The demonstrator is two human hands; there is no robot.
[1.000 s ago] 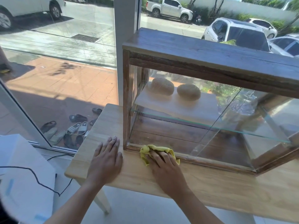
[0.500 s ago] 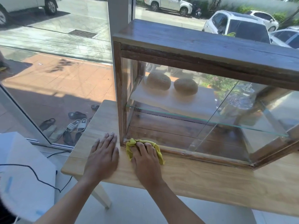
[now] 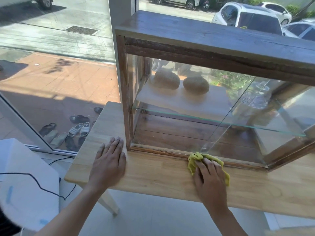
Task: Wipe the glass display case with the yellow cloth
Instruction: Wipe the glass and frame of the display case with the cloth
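A wood-framed glass display case point(image 3: 211, 48) stands on a light wooden table point(image 3: 153, 174). Inside it, two round bread loaves point(image 3: 196, 85) lie on a glass shelf. My right hand point(image 3: 210, 178) presses the crumpled yellow cloth point(image 3: 196, 159) against the case's bottom front rail, near the middle of the front pane. My left hand point(image 3: 109, 162) lies flat on the table, fingers together, just left of the case's front left corner post, holding nothing.
Behind the table is a large window point(image 3: 56, 65) onto a paved yard, with several sandals point(image 3: 75, 130) outside and parked cars point(image 3: 252, 19) beyond. A white box point(image 3: 25, 184) with a black cable point(image 3: 39, 183) over it sits at lower left.
My right hand has slid the cloth right along the bottom rail, after going left to the corner post half a second ago. The left hand stays flat on the table.
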